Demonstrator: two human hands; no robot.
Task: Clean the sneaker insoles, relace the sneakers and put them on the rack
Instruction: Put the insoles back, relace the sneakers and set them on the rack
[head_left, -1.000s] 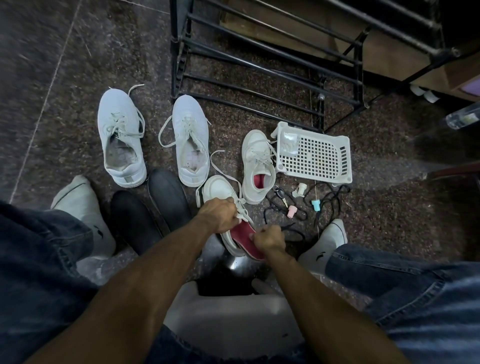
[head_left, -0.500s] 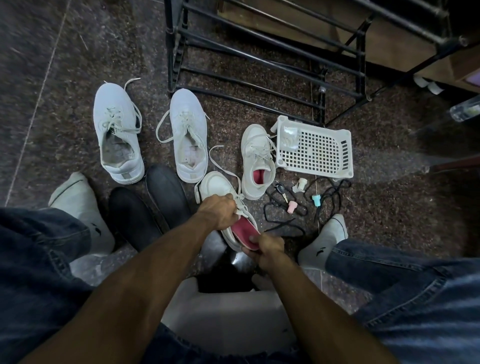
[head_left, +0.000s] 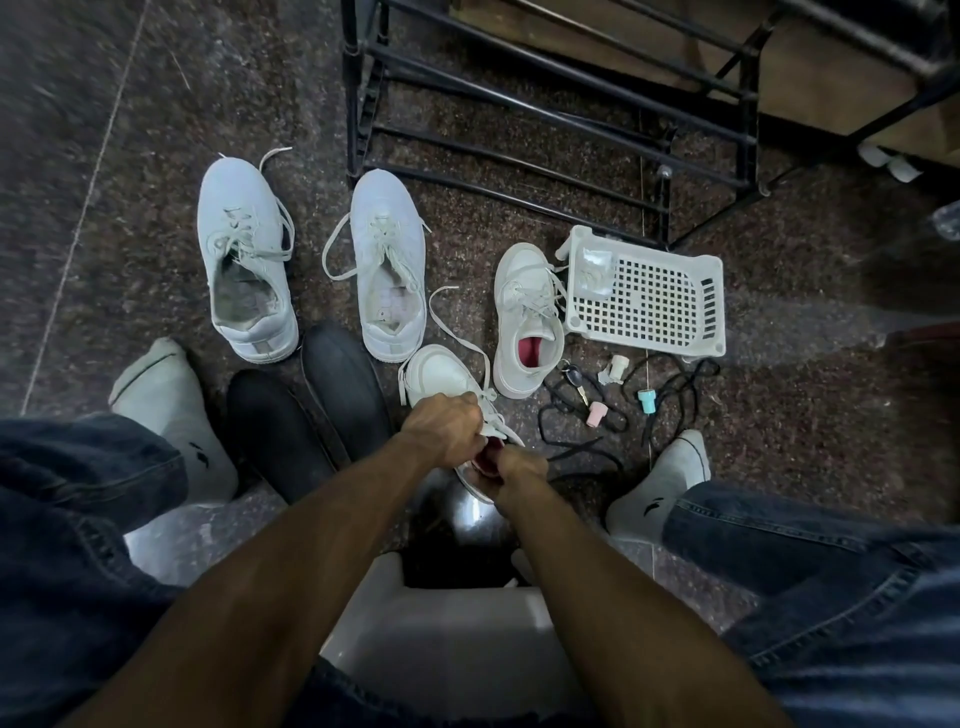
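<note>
Pink insole (head_left: 485, 457) pushed in, white sneaker (head_left: 441, 376)

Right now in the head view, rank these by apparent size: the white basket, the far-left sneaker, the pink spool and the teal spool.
1. far-left sneaker and white basket: too alike to rank.
2. pink spool and teal spool: tiny, alike.

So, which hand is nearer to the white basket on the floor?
The right hand. It grips the heel end of the small sneaker, on the side toward the white basket. The left hand holds the same sneaker's laces, farther from the basket.
</note>
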